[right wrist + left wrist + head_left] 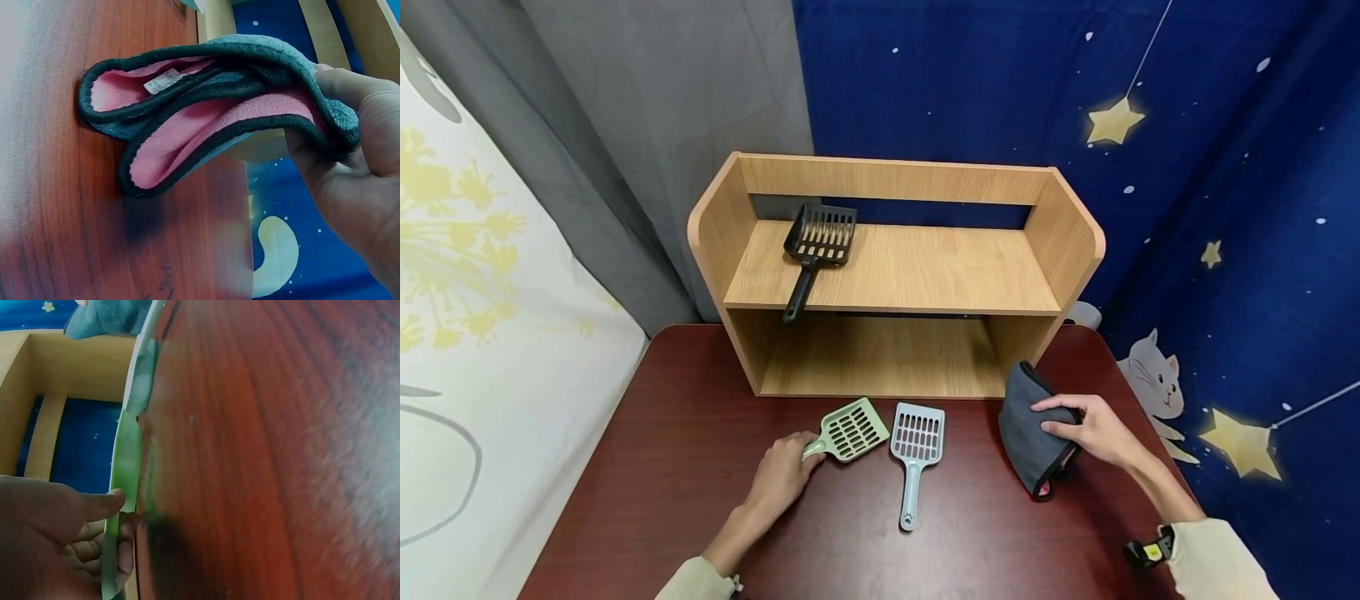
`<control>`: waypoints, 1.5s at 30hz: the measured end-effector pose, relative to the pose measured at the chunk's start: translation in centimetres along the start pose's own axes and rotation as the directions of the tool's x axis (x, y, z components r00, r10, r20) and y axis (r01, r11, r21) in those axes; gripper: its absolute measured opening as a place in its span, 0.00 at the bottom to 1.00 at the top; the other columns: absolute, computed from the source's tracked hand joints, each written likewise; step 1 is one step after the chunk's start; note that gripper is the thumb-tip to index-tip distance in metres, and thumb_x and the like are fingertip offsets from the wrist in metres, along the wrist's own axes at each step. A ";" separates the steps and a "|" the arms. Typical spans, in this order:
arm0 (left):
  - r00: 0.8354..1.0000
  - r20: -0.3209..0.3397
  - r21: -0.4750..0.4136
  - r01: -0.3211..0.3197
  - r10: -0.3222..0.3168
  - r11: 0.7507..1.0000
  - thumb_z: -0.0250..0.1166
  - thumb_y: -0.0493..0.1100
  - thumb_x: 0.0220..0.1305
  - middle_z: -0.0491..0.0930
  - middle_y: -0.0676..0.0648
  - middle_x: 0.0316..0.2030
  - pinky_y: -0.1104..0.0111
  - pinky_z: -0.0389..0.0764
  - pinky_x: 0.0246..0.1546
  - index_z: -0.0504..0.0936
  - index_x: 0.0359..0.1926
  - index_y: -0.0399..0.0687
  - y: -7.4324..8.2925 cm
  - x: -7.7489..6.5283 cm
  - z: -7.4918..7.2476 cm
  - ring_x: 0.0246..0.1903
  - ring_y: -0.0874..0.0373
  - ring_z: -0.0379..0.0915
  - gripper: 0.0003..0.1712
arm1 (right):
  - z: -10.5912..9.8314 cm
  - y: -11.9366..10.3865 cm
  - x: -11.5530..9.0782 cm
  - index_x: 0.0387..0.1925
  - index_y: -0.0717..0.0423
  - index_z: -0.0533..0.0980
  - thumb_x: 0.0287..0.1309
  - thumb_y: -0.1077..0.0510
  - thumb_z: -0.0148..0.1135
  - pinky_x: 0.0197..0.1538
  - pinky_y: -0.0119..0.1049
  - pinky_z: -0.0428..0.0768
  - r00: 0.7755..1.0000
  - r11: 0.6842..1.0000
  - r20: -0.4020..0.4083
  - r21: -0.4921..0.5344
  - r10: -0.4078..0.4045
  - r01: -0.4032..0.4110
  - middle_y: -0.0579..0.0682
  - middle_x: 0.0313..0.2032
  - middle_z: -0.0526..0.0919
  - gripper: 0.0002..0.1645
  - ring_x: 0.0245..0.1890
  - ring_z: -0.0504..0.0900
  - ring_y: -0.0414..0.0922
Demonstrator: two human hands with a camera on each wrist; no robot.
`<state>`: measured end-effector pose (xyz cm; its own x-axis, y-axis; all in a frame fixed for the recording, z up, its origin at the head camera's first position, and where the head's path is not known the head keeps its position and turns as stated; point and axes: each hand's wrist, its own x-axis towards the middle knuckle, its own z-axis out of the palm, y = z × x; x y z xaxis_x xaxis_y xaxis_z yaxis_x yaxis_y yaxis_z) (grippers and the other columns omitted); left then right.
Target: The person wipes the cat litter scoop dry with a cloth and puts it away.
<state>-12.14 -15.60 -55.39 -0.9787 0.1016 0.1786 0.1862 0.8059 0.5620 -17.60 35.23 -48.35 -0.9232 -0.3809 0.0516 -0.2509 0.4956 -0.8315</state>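
Observation:
My left hand [786, 471] grips the handle of a green slotted litter scoop [853, 431] at the table's middle, in front of the shelf. In the left wrist view the thumb and fingers pinch the green handle [111, 550]. A pale blue litter scoop [917, 437] lies just right of it, handle toward me. At the right, my right hand [1093, 429] pinches a folded cleaning cloth [1030, 429], grey outside with black edging. The right wrist view shows the cloth's pink inner side [181, 134] and a small white label. Its folds hang over the table.
A two-tier wooden shelf [887, 267] stands at the back of the dark red table [670, 450]. On its upper tier lies a black slotted scoop [822, 237], handle jutting over the front edge. Grey and blue curtains [962, 75] hang behind.

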 end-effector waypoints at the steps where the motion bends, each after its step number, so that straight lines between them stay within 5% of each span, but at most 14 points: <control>1: 1.000 0.002 0.005 -0.004 0.004 1.000 0.77 0.36 0.62 0.88 0.46 0.37 0.54 0.81 0.30 0.88 0.46 0.40 0.0 0.1 -0.2 0.33 0.52 0.83 0.12 | -0.1 -0.1 0.0 0.54 0.60 0.86 0.65 0.65 0.72 0.36 0.36 0.87 1.000 1.000 0.004 -0.009 0.000 0.000 0.64 0.49 0.84 0.16 0.34 0.87 0.41; 10: 0.993 -0.016 0.017 -0.116 0.116 0.993 0.78 0.37 0.60 0.85 0.50 0.35 0.56 0.80 0.30 0.89 0.45 0.42 1.0 1.1 -2.2 0.31 0.57 0.79 0.12 | -1.1 -1.3 0.0 0.50 0.52 0.88 0.62 0.64 0.75 0.41 0.28 0.80 0.997 0.991 -0.067 -0.135 -0.034 0.024 0.56 0.47 0.88 0.15 0.38 0.82 0.37; 17: 0.972 0.082 0.018 -0.222 0.220 0.975 0.77 0.39 0.62 0.87 0.52 0.40 0.61 0.81 0.34 0.89 0.47 0.45 1.9 2.1 -3.3 0.35 0.61 0.80 0.12 | -1.4 -2.3 0.3 0.51 0.53 0.87 0.64 0.65 0.73 0.44 0.26 0.79 0.993 0.991 -0.072 -0.097 -0.097 0.090 0.55 0.49 0.88 0.14 0.42 0.82 0.36; 25: 0.919 0.173 -0.001 -0.359 0.354 0.933 0.76 0.42 0.65 0.87 0.54 0.42 0.66 0.79 0.34 0.89 0.49 0.46 3.6 3.3 -4.1 0.35 0.64 0.78 0.13 | -0.4 -4.5 1.7 0.52 0.55 0.87 0.65 0.68 0.71 0.47 0.26 0.80 0.983 0.986 -0.077 -0.033 -0.165 0.163 0.52 0.49 0.88 0.15 0.44 0.83 0.37; 31: 0.863 0.224 -0.054 -0.452 0.452 0.890 0.74 0.42 0.68 0.87 0.53 0.43 0.64 0.82 0.39 0.89 0.52 0.45 5.4 4.1 -4.6 0.39 0.63 0.82 0.14 | 1.2 -6.2 3.8 0.54 0.51 0.86 0.68 0.67 0.69 0.54 0.25 0.76 0.976 0.978 -0.052 0.002 -0.210 0.210 0.52 0.52 0.88 0.16 0.50 0.82 0.39; 39: 0.771 0.250 -0.144 -0.568 0.585 0.810 0.72 0.43 0.69 0.86 0.56 0.43 0.65 0.83 0.43 0.88 0.55 0.47 8.1 5.2 -5.1 0.40 0.67 0.80 0.15 | 3.6 -8.3 6.6 0.54 0.51 0.86 0.70 0.68 0.66 0.61 0.27 0.73 0.952 0.952 0.051 0.064 -0.303 0.299 0.51 0.53 0.87 0.16 0.57 0.81 0.40; 45: 0.739 0.257 -0.159 -0.603 0.623 0.782 0.72 0.44 0.69 0.87 0.57 0.44 0.65 0.83 0.46 0.89 0.54 0.49 9.2 6.1 -5.2 0.43 0.68 0.82 0.14 | 5.7 -10.2 8.2 0.55 0.52 0.85 0.71 0.67 0.64 0.57 0.30 0.78 0.933 0.940 0.144 0.133 -0.331 0.313 0.51 0.54 0.87 0.15 0.55 0.82 0.41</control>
<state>-15.93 -10.59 -44.96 -0.6296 0.7270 0.2740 0.7498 0.4761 0.4595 -20.96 22.65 -42.62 -0.7360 -0.6316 0.2435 -0.4863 0.2432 -0.8392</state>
